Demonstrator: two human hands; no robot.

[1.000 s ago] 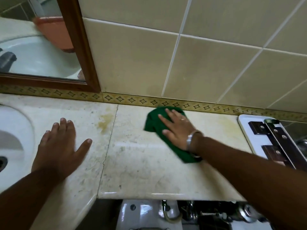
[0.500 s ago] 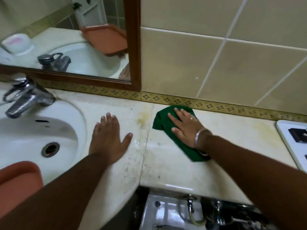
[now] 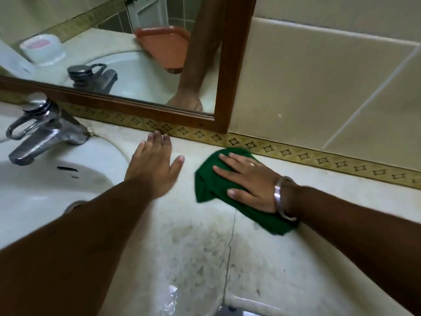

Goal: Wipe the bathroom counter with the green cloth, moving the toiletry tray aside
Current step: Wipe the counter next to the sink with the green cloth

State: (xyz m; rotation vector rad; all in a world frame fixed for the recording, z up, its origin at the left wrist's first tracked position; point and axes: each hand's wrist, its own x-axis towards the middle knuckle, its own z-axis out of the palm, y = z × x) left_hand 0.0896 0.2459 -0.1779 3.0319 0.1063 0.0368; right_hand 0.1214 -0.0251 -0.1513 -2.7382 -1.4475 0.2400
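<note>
The green cloth lies bunched on the pale marble counter, close to the patterned wall border. My right hand presses flat on top of it, fingers spread, with a ring and a metal bangle on that arm. My left hand rests flat and open on the counter between the sink rim and the cloth, a short gap from the cloth. The toiletry tray appears only as an orange-brown reflection in the mirror.
A white sink with a chrome tap fills the left. A wood-framed mirror hangs above the counter, reflecting a white soap container. Beige wall tiles rise at the right. The counter front edge drops off at the bottom.
My view has swung left, bringing the sink and tap into sight. The right hand has slid the cloth leftward along the wall border, and it now sits close beside my left hand.
</note>
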